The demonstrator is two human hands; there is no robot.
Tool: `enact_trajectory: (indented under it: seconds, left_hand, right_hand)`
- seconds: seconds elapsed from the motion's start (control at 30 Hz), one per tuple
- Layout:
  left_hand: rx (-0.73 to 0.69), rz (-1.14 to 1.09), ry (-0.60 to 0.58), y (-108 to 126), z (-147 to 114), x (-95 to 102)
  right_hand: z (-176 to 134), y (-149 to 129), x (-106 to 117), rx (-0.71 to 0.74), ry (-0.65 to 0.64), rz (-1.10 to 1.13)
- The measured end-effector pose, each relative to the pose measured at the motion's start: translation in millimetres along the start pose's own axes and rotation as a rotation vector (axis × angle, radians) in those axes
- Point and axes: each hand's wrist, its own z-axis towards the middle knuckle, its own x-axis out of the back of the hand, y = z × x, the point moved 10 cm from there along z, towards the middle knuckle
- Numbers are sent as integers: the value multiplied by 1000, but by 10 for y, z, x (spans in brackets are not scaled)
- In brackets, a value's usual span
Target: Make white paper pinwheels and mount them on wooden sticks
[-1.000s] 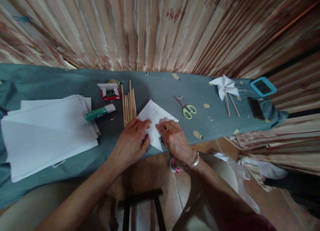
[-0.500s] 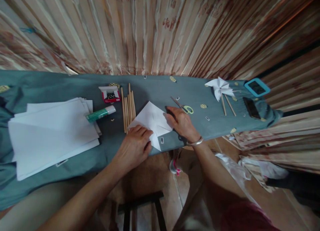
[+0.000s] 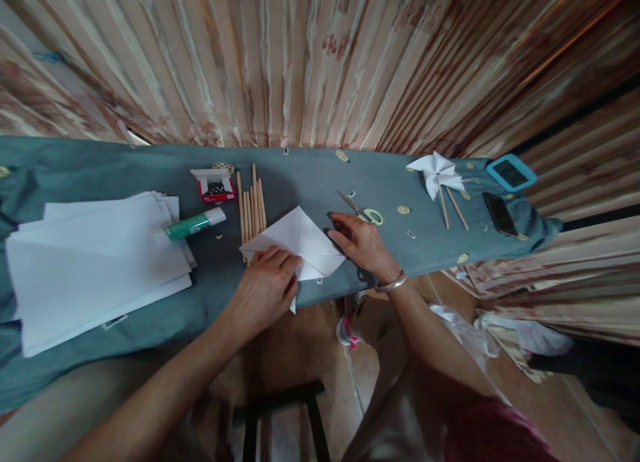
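A white paper square (image 3: pixel 305 235) with creases and cuts lies near the table's front edge, one pointed flap hanging past the edge. My left hand (image 3: pixel 265 282) is closed on its lower left part, fingers bent over the paper and partly hiding it. At the right corner is my right hand (image 3: pixel 365 245), its thumb and fingers apart. Just beyond that hand lie scissors (image 3: pixel 370 215) with pale green handles. Several wooden sticks (image 3: pixel 253 209) lie to the left, their near ends partly covered by the paper.
A stack of white paper (image 3: pixel 95 262) lies at left, with a green glue stick (image 3: pixel 193 224) on its edge. Behind stands an open red box (image 3: pixel 215 187) of small dark pieces. At right are a paper pinwheel (image 3: pixel 437 172), a phone (image 3: pixel 500 214) and a blue-framed device (image 3: pixel 511 173).
The paper square has turned under my left hand; its left corner now reaches over the sticks. My right hand has barely moved. The whole view has shifted slightly.
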Motion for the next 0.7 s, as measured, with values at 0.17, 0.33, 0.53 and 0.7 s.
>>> enact_trajectory:
  seconds: [0.17, 0.33, 0.53, 0.7]
  left_hand:
    - [12, 9, -21, -24, 4, -44]
    - [2, -13, -7, -20, -2, -25]
    - [-4, -53, 46, -62, -16, -15]
    - [-42, -105, 128, -82, -24, 86]
  right_hand:
    - [106, -67, -106, -56, -76, 84]
    - [175, 33, -308, -120, -163, 298]
    - [92, 125, -476, -215, -294, 531]
    - [-38, 12, -541, -234, -467, 669]
